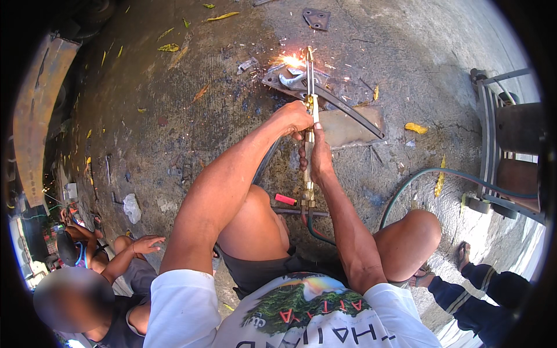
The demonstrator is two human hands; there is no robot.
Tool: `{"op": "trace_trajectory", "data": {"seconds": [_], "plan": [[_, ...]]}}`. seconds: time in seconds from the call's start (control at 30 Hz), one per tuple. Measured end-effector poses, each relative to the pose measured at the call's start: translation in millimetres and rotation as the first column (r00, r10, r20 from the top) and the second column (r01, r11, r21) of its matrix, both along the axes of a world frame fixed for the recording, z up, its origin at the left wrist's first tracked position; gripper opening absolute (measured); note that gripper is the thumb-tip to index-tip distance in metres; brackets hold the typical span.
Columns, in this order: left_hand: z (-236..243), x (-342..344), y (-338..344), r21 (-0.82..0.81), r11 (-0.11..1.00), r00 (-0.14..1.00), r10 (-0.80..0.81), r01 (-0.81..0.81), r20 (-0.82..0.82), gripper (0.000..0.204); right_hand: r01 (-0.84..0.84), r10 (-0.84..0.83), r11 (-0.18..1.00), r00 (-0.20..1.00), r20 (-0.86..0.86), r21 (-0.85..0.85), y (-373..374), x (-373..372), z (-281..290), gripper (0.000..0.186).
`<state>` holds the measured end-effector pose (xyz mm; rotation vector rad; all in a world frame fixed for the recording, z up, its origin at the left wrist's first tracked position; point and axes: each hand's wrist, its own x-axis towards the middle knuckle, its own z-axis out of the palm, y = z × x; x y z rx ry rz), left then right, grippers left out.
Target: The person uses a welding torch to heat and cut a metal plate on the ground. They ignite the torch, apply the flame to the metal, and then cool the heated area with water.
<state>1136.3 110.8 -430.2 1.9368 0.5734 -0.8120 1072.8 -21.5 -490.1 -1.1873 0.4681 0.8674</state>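
At the far left we see a long rusty beam (43,116), and below it two people (113,316) sit low on the ground, one with an arm stretched inward. Between them and the middle we see a crumpled plastic bag (131,209) and scattered yellow leaves (169,47) on the wet, stained concrete (162,145).

Near the centre we find the left hand (297,118), its fingers curled in at the brass valve of the torch (309,142); we cannot tell how firmly they press. A small red lighter (285,199) lies near the torch's lower end. The torch points away from the body, its tip over a brown metal plate (276,75), where bright orange sparks (292,60) spray out. A holed plate (317,19) lies farther off.

We see the right hand (319,156) wrapped around the torch handle, thumb along it. Beyond it a long dark bar (354,114) slants over a flat metal sheet (348,127). Farther right, a green hose (406,181) bends toward a wheeled cart (488,139), below which we see another person's striped dark trousers (458,297).
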Motion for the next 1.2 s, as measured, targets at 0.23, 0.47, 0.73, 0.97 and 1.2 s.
{"op": "trace_trajectory", "data": {"seconds": [0.23, 0.47, 0.73, 0.97, 1.2], "plan": [[11.8, -1.6, -1.2, -0.005, 1.000, 1.000, 0.005, -0.005, -0.005, 0.022, 0.003, -0.003, 1.000, 1.000, 0.000, -0.004, 0.0, 1.3, 1.1, 0.067], [1.1, -0.7, 1.4, -0.014, 1.000, 1.000, 0.022, -0.022, -0.002, 0.019, -0.006, 0.006, 1.000, 1.000, 0.003, -0.013, 0.5, 2.3, -0.4, 0.066], [3.0, 0.8, 1.8, 0.032, 0.999, 1.000, 0.010, -0.009, -0.024, 0.019, -0.031, 0.031, 0.999, 1.000, -0.004, -0.025, 2.6, 3.4, 2.5, 0.067], [6.3, -0.8, 1.5, 0.017, 1.000, 1.000, 0.006, -0.006, 0.002, 0.019, -0.012, 0.012, 0.999, 1.000, 0.006, -0.031, 4.2, 2.8, 2.1, 0.068], [-5.6, -1.2, 4.6, 0.021, 0.999, 0.999, 0.027, -0.028, 0.024, 0.018, -0.021, 0.021, 1.000, 1.000, -0.002, -0.012, 2.7, 3.2, -4.4, 0.068]]}}
